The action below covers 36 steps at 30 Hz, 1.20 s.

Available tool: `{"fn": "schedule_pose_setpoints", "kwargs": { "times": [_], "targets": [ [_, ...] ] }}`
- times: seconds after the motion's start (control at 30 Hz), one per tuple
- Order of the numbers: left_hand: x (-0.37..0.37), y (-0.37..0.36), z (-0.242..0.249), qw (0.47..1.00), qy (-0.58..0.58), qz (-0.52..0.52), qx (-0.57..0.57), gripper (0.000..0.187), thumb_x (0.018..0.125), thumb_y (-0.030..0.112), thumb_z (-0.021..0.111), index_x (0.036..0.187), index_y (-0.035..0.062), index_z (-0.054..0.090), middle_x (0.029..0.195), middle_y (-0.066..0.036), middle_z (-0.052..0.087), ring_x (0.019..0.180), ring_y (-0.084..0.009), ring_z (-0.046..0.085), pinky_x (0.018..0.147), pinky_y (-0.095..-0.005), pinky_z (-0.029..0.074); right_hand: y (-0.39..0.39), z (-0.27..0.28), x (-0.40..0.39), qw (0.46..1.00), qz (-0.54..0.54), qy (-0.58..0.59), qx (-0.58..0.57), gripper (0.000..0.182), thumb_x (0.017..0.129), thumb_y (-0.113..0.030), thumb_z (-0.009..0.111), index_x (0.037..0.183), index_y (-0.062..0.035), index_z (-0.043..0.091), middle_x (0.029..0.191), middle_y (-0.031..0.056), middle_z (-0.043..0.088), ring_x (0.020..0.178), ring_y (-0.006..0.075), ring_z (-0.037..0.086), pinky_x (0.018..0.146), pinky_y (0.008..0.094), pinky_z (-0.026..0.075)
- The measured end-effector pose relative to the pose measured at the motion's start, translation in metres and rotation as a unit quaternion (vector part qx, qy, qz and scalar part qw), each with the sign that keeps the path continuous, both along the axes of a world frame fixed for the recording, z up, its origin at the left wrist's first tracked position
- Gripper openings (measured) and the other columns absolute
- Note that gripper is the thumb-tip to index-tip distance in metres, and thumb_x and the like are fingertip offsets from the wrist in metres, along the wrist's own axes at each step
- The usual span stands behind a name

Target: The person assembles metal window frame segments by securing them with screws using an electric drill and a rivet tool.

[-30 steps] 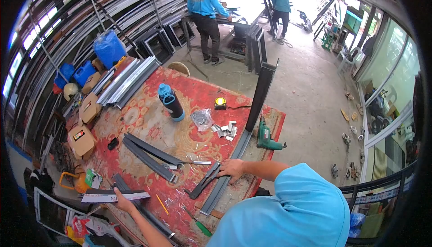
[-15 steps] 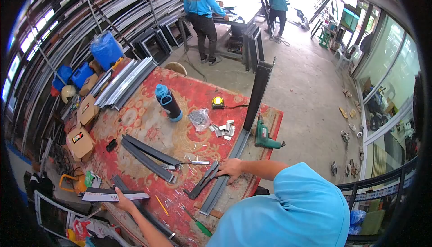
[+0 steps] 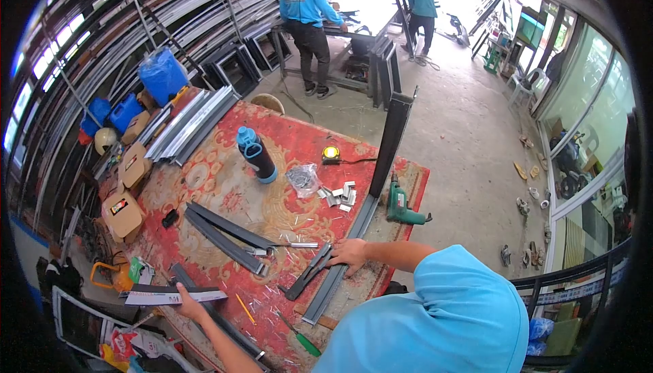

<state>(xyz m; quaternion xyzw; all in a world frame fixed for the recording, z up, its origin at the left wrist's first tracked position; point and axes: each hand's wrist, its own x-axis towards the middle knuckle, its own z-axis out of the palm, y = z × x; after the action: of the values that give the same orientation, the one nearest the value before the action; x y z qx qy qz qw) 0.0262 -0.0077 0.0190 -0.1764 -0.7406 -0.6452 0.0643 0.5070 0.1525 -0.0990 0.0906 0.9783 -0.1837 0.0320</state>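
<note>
My left hand (image 3: 190, 305) is closed around a short dark aluminium profile (image 3: 146, 298) with a white printed face, held over the table's near left corner. Beneath it a longer dark profile (image 3: 221, 329) lies slanting. My right hand (image 3: 349, 256) lies with fingers stretched across a long grey profile (image 3: 333, 291). Its fingertips touch the end of a dark two-armed piece (image 3: 306, 278), whose kind I cannot make out. Nearby are a green-handled screwdriver (image 3: 306, 342), a yellow pencil (image 3: 245, 309) and two dark profiles (image 3: 221, 237). Small metal pins are scattered between them.
On the red patterned table (image 3: 204, 169) are a bottle (image 3: 256, 155), tape measure (image 3: 331, 155), plastic bag (image 3: 303, 180), metal brackets (image 3: 340, 196) and green drill (image 3: 405, 206). A dark profile (image 3: 391, 145) rises at the right edge. Two co-workers (image 3: 309, 6) (image 3: 421, 9) stand beyond.
The view has shifted very slightly. Both hands and the things they touch stay essentially in place.
</note>
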Motion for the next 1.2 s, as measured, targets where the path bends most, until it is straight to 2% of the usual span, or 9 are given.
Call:
{"fn": "schedule_pose_setpoints", "kwargs": {
  "times": [0.07, 0.27, 0.77, 1.0, 1.07, 1.1, 1.13, 1.17, 1.2],
  "targets": [
    [-0.003, -0.004, -0.010, 0.998, -0.049, -0.008, -0.032, 0.054, 0.087, 0.029, 0.076, 0.120, -0.0109, 0.059, 0.114, -0.022, 0.066, 0.094, -0.0307, 0.064, 0.083, -0.0413, 0.051, 0.000, -0.001, 0.001, 1.000, 0.003, 0.016, -0.003, 0.078, 0.069, -0.049, 0.075, 0.137, -0.0194, 0.050, 0.107, 0.0131, 0.060, 0.104, 0.0352, 0.057, 0.090, 0.0476, 0.043],
    [-0.026, -0.004, -0.041, 0.998, -0.049, -0.018, -0.047, 0.055, 0.086, 0.031, 0.078, 0.116, -0.0116, 0.059, 0.112, -0.022, 0.066, 0.092, -0.0299, 0.064, 0.080, -0.0410, 0.052, -0.001, -0.004, 0.000, 1.000, -0.003, 0.020, -0.007, 0.078, 0.069, -0.050, 0.074, 0.137, -0.0190, 0.051, 0.107, 0.0131, 0.060, 0.104, 0.0349, 0.057, 0.090, 0.0473, 0.043],
    [0.004, 0.003, -0.019, 0.999, -0.015, -0.033, -0.006, 0.058, 0.088, 0.026, 0.076, 0.124, -0.0115, 0.052, 0.115, -0.021, 0.062, 0.096, -0.0290, 0.061, 0.084, -0.0396, 0.051, -0.001, 0.000, 0.000, 1.000, 0.001, -0.017, 0.000, 0.080, 0.071, -0.052, 0.073, 0.139, -0.0188, 0.048, 0.109, 0.0139, 0.060, 0.108, 0.0355, 0.056, 0.093, 0.0466, 0.042],
    [-0.018, -0.001, -0.046, 0.999, -0.016, -0.033, -0.010, 0.057, 0.087, 0.023, 0.077, 0.126, -0.0108, 0.052, 0.120, -0.020, 0.061, 0.099, -0.0280, 0.061, 0.087, -0.0398, 0.050, -0.001, 0.000, 0.001, 1.000, -0.004, -0.012, -0.016, 0.080, 0.070, -0.051, 0.073, 0.139, -0.0181, 0.049, 0.111, 0.0142, 0.060, 0.109, 0.0360, 0.056, 0.095, 0.0467, 0.042],
    [-0.046, -0.012, -0.086, 0.993, -0.077, -0.087, -0.001, 0.054, 0.086, 0.020, 0.077, 0.125, -0.0089, 0.054, 0.122, -0.019, 0.061, 0.103, -0.0268, 0.061, 0.089, -0.0400, 0.050, -0.002, -0.003, 0.002, 1.000, -0.007, 0.004, -0.012, 0.079, 0.069, -0.050, 0.074, 0.137, -0.0171, 0.050, 0.113, 0.0145, 0.060, 0.109, 0.0369, 0.057, 0.095, 0.0483, 0.043],
    [-0.030, -0.013, -0.083, 0.988, -0.143, -0.039, -0.033, 0.050, 0.086, 0.016, 0.077, 0.125, -0.0068, 0.056, 0.123, -0.017, 0.061, 0.104, -0.0250, 0.061, 0.092, -0.0396, 0.049, 0.001, -0.005, 0.002, 1.000, 0.008, 0.004, -0.019, 0.079, 0.069, -0.050, 0.074, 0.137, -0.0171, 0.050, 0.113, 0.0145, 0.060, 0.109, 0.0369, 0.057, 0.095, 0.0483, 0.043],
    [-0.023, -0.015, -0.089, 0.981, -0.174, -0.087, 0.015, 0.049, 0.084, 0.012, 0.077, 0.125, -0.0051, 0.057, 0.124, -0.014, 0.061, 0.106, -0.0234, 0.060, 0.096, -0.0385, 0.048, 0.005, -0.008, 0.002, 1.000, 0.006, 0.020, -0.023, 0.079, 0.068, -0.050, 0.075, 0.136, -0.0167, 0.051, 0.113, 0.0145, 0.060, 0.109, 0.0367, 0.057, 0.094, 0.0485, 0.044],
    [-0.007, -0.019, -0.077, 0.986, -0.063, -0.157, -0.001, 0.048, 0.083, 0.010, 0.078, 0.124, -0.0037, 0.057, 0.125, -0.012, 0.061, 0.110, -0.0227, 0.059, 0.098, -0.0376, 0.047, 0.005, -0.011, -0.001, 0.999, 0.009, 0.036, -0.033, 0.078, 0.068, -0.049, 0.076, 0.135, -0.0163, 0.052, 0.114, 0.0145, 0.060, 0.108, 0.0366, 0.058, 0.093, 0.0486, 0.045],
    [-0.002, -0.020, -0.086, 0.982, -0.109, -0.150, 0.019, 0.049, 0.082, 0.010, 0.079, 0.123, -0.0029, 0.058, 0.124, -0.011, 0.061, 0.112, -0.0226, 0.058, 0.097, -0.0375, 0.047, 0.005, -0.011, -0.003, 0.999, 0.001, 0.021, -0.043, 0.078, 0.067, -0.049, 0.076, 0.134, -0.0162, 0.053, 0.114, 0.0144, 0.060, 0.108, 0.0361, 0.058, 0.091, 0.0483, 0.047]
  ]
}}
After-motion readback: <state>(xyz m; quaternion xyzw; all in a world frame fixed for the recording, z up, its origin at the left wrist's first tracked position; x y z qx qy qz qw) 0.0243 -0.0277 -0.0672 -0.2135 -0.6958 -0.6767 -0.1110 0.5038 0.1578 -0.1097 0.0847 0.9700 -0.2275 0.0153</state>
